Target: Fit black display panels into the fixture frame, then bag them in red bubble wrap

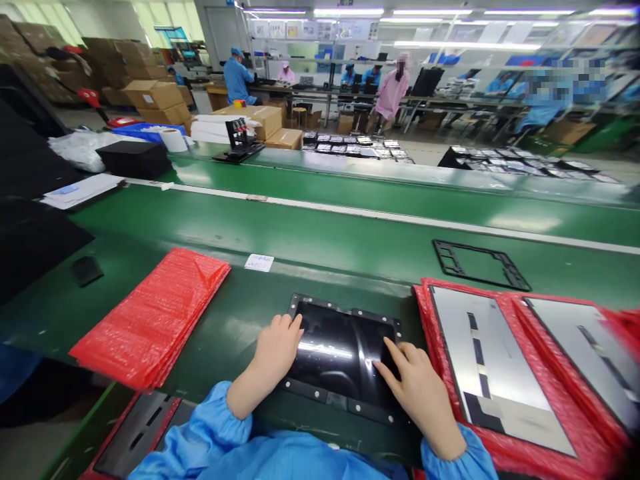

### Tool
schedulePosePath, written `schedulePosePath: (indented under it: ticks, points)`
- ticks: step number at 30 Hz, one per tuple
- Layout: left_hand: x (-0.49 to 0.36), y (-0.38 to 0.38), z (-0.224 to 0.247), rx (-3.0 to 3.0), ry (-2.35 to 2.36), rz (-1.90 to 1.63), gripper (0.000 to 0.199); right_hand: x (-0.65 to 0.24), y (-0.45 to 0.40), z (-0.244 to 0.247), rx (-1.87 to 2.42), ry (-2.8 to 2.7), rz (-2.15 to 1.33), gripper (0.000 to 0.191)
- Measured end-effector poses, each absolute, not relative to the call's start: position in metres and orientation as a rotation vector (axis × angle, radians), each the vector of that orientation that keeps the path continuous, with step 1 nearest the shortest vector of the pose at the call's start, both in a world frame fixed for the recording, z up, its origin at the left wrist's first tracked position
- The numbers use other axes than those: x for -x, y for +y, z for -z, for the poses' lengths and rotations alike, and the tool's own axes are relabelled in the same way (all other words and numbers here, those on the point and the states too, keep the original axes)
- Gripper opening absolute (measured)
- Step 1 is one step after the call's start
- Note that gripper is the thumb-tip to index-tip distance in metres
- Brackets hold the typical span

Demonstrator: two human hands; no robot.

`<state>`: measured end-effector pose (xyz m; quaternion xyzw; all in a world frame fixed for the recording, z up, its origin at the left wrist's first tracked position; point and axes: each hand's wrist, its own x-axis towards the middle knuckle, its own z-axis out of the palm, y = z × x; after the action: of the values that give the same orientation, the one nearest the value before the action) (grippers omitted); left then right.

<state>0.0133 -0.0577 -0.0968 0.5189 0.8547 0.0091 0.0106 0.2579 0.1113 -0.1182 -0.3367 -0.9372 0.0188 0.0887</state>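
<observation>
Head view: a glossy black display panel (pixel 343 353), set in a black studded frame (pixel 300 390), lies flat near the near edge of the green assembly belt (pixel 350 247). The left hand (pixel 275 350) rests on the panel's left side, and the right hand (pixel 417 393) lies across its right side with the fingers extended onto the glass. Neither hand is clenched or grasping. Caution: bare fingertips may smudge the gloss, and uneven pressure may stress the glass. To the right, silver-backed panels (pixel 490 363) on red protective bags (pixel 543 427) lie just beside the frame; sliding it sideways could let its studs scratch them. A stack of red bubble bags (pixel 150 317) lies left of the panel, with a white paper slip (pixel 259 263) beyond it. An open black frame (pixel 480 265) lies toward the belt's far edge.
</observation>
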Motion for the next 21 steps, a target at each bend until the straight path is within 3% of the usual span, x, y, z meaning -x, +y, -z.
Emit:
schedulePosePath:
  ticks: [5, 10, 13, 16, 21]
  points:
    - [-0.006, -0.058, 0.095, -1.734, 2.678, -0.042, 0.04, -0.256, 0.115, 0.109, 0.859, -2.803, -0.075, 0.04]
    - [0.004, -0.069, 0.117, -1.837, 2.625, -0.158, 0.041, -0.265, 0.111, 0.104, 0.913, -2.904, -0.238, 0.059]
    - [0.01, -0.08, 0.13, -1.858, 2.437, -0.16, 0.073, -0.272, 0.109, 0.105, 0.883, -2.969, -0.298, 0.08]
    - [0.014, -0.086, 0.134, -1.793, 2.338, -0.132, 0.107, -0.274, 0.107, 0.107, 0.908, -2.969, -0.264, 0.079]
    - [0.009, -0.087, 0.125, -1.693, 2.354, -0.076, 0.092, -0.264, 0.104, 0.099, 0.925, -2.948, -0.195, 0.074]
